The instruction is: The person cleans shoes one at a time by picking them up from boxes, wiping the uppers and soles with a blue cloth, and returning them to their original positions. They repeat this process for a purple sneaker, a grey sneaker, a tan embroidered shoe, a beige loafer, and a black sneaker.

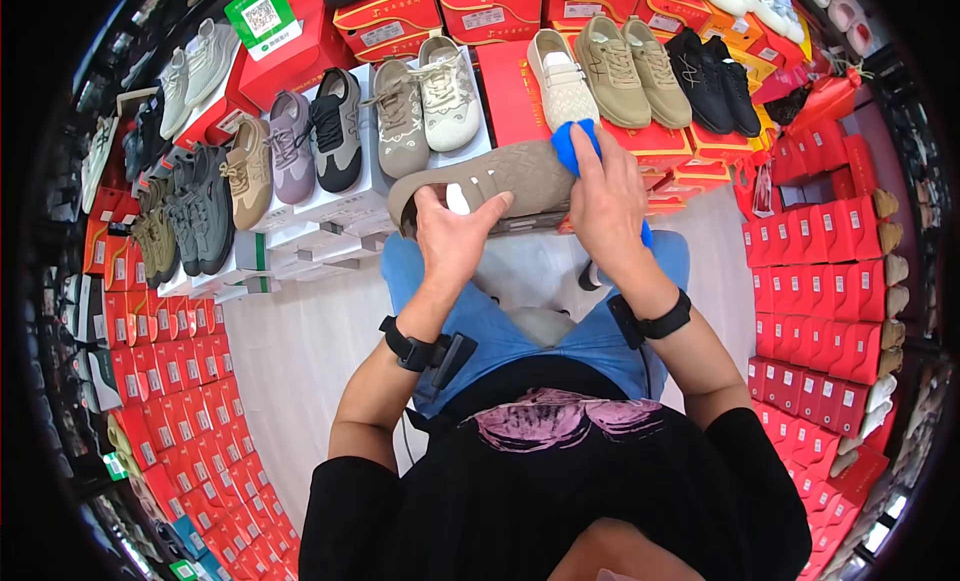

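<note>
My left hand [452,236] grips a tan shoe [500,176] from below, its patterned sole turned up toward me. My right hand [605,201] presses a blue cloth [575,141] against the shoe's right end; most of the cloth is hidden under my fingers. Both wrists wear black bands. The shoe hangs over my knees in blue jeans [500,321].
Rows of display shoes stand on white [340,206] and red boxes [515,91] just beyond my hands. Walls of stacked red boxes line the left [190,381] and right [825,271]. A white floor [300,351] strip runs under my legs.
</note>
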A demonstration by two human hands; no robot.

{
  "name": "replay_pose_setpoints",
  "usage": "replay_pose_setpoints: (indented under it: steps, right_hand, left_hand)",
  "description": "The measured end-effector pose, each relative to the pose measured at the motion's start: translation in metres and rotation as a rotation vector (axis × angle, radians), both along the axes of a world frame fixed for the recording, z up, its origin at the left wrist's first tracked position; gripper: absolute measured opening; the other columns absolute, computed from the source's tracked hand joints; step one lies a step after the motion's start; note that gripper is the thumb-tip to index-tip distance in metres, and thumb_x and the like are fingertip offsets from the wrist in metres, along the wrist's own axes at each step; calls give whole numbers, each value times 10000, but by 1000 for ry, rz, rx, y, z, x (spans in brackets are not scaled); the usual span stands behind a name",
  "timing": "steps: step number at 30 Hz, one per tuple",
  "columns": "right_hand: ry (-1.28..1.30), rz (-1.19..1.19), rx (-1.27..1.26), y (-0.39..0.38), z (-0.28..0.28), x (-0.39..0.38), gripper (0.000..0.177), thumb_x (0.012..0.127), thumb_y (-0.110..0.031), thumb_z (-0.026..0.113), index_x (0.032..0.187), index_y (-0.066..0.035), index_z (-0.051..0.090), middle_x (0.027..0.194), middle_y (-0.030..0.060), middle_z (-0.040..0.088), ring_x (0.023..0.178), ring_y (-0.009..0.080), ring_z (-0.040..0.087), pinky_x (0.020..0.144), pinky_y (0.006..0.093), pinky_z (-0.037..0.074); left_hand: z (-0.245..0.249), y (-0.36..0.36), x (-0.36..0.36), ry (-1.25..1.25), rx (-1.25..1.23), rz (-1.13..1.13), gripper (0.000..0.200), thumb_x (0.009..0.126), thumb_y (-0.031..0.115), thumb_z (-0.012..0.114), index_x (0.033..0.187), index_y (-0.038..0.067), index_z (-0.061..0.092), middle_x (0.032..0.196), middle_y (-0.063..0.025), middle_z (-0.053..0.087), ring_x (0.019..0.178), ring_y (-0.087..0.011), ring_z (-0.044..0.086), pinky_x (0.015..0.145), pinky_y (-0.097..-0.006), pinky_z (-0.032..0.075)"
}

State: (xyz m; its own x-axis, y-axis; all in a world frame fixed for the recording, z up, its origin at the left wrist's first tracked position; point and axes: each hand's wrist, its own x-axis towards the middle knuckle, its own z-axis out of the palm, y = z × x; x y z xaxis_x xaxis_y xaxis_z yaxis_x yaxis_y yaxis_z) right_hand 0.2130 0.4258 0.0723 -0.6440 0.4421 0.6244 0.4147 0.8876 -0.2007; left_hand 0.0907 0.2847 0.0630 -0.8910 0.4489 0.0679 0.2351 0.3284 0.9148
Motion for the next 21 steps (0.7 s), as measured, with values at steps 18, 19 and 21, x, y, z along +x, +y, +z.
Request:
replay_pose_setpoints:
  steps: [18,19,21]
  right_hand:
    - [-193,218,-46,-46,2,-13,484,744,-106,570,1229,-104,566,1274,136,507,1051,324,507,781,423,440]
    - [-156,247,-63,-47,2,-12,499,727,-85,584,1226,-103,566,1274,136,507,1047,327,509,784,427,443]
    - [-116,272,-78,-50,2,-8,516,710,-65,598,1223,-101,566,1274,136,508,1043,329,511,786,432,445]
  left_hand:
    - [-16,7,15,-844,413,-109,297,853,306,582,983,43,629,878,-44,644,689,-119,605,621,-228,466]
    - [-18,6,15,-844,408,-109,297,853,306,582,983,43,629,878,-44,644,689,-119,605,621,-228,466]
    - [-26,4,12,-943,457,-122,355,892,347,532,1115,76,576,1015,-54,636,841,-157,607,734,-291,476]
